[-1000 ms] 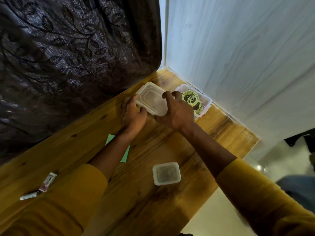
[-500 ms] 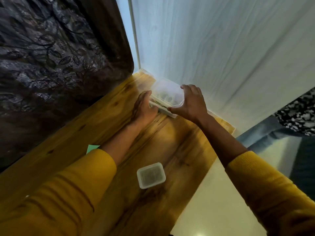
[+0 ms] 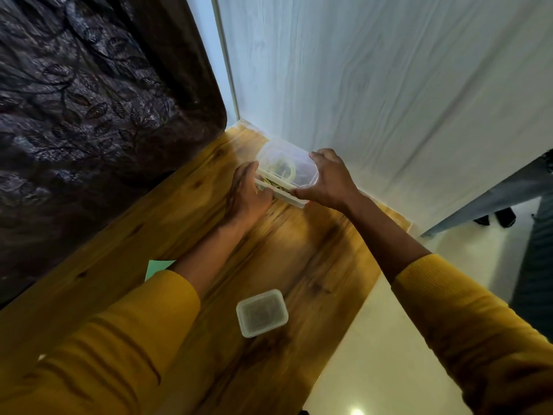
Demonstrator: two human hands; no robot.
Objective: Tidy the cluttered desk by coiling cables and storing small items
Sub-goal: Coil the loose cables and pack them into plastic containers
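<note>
Cable (image 3: pixel 282 172): pale green coil inside the clear box (image 3: pixel 281 190), seen through the lid (image 3: pixel 287 166).
Box: far on the wooden desk (image 3: pixel 299 259), against the white wall (image 3: pixel 374 85), near the corner.
Lid: lies on top of the box, tilted, its near edge not seated.
Left hand (image 3: pixel 247 194): fingers pressed against the left side of the box.
Right hand (image 3: pixel 327 179): fingers curled over the right edge of the lid, thumb at the near corner, gripping it.
Small box (image 3: pixel 261 313): closed, near, well apart from the hands.
Green paper (image 3: pixel 157 266): left, partly under the left sleeve (image 3: pixel 119 339).
Curtain (image 3: pixel 89 100): dark, far left.
</note>
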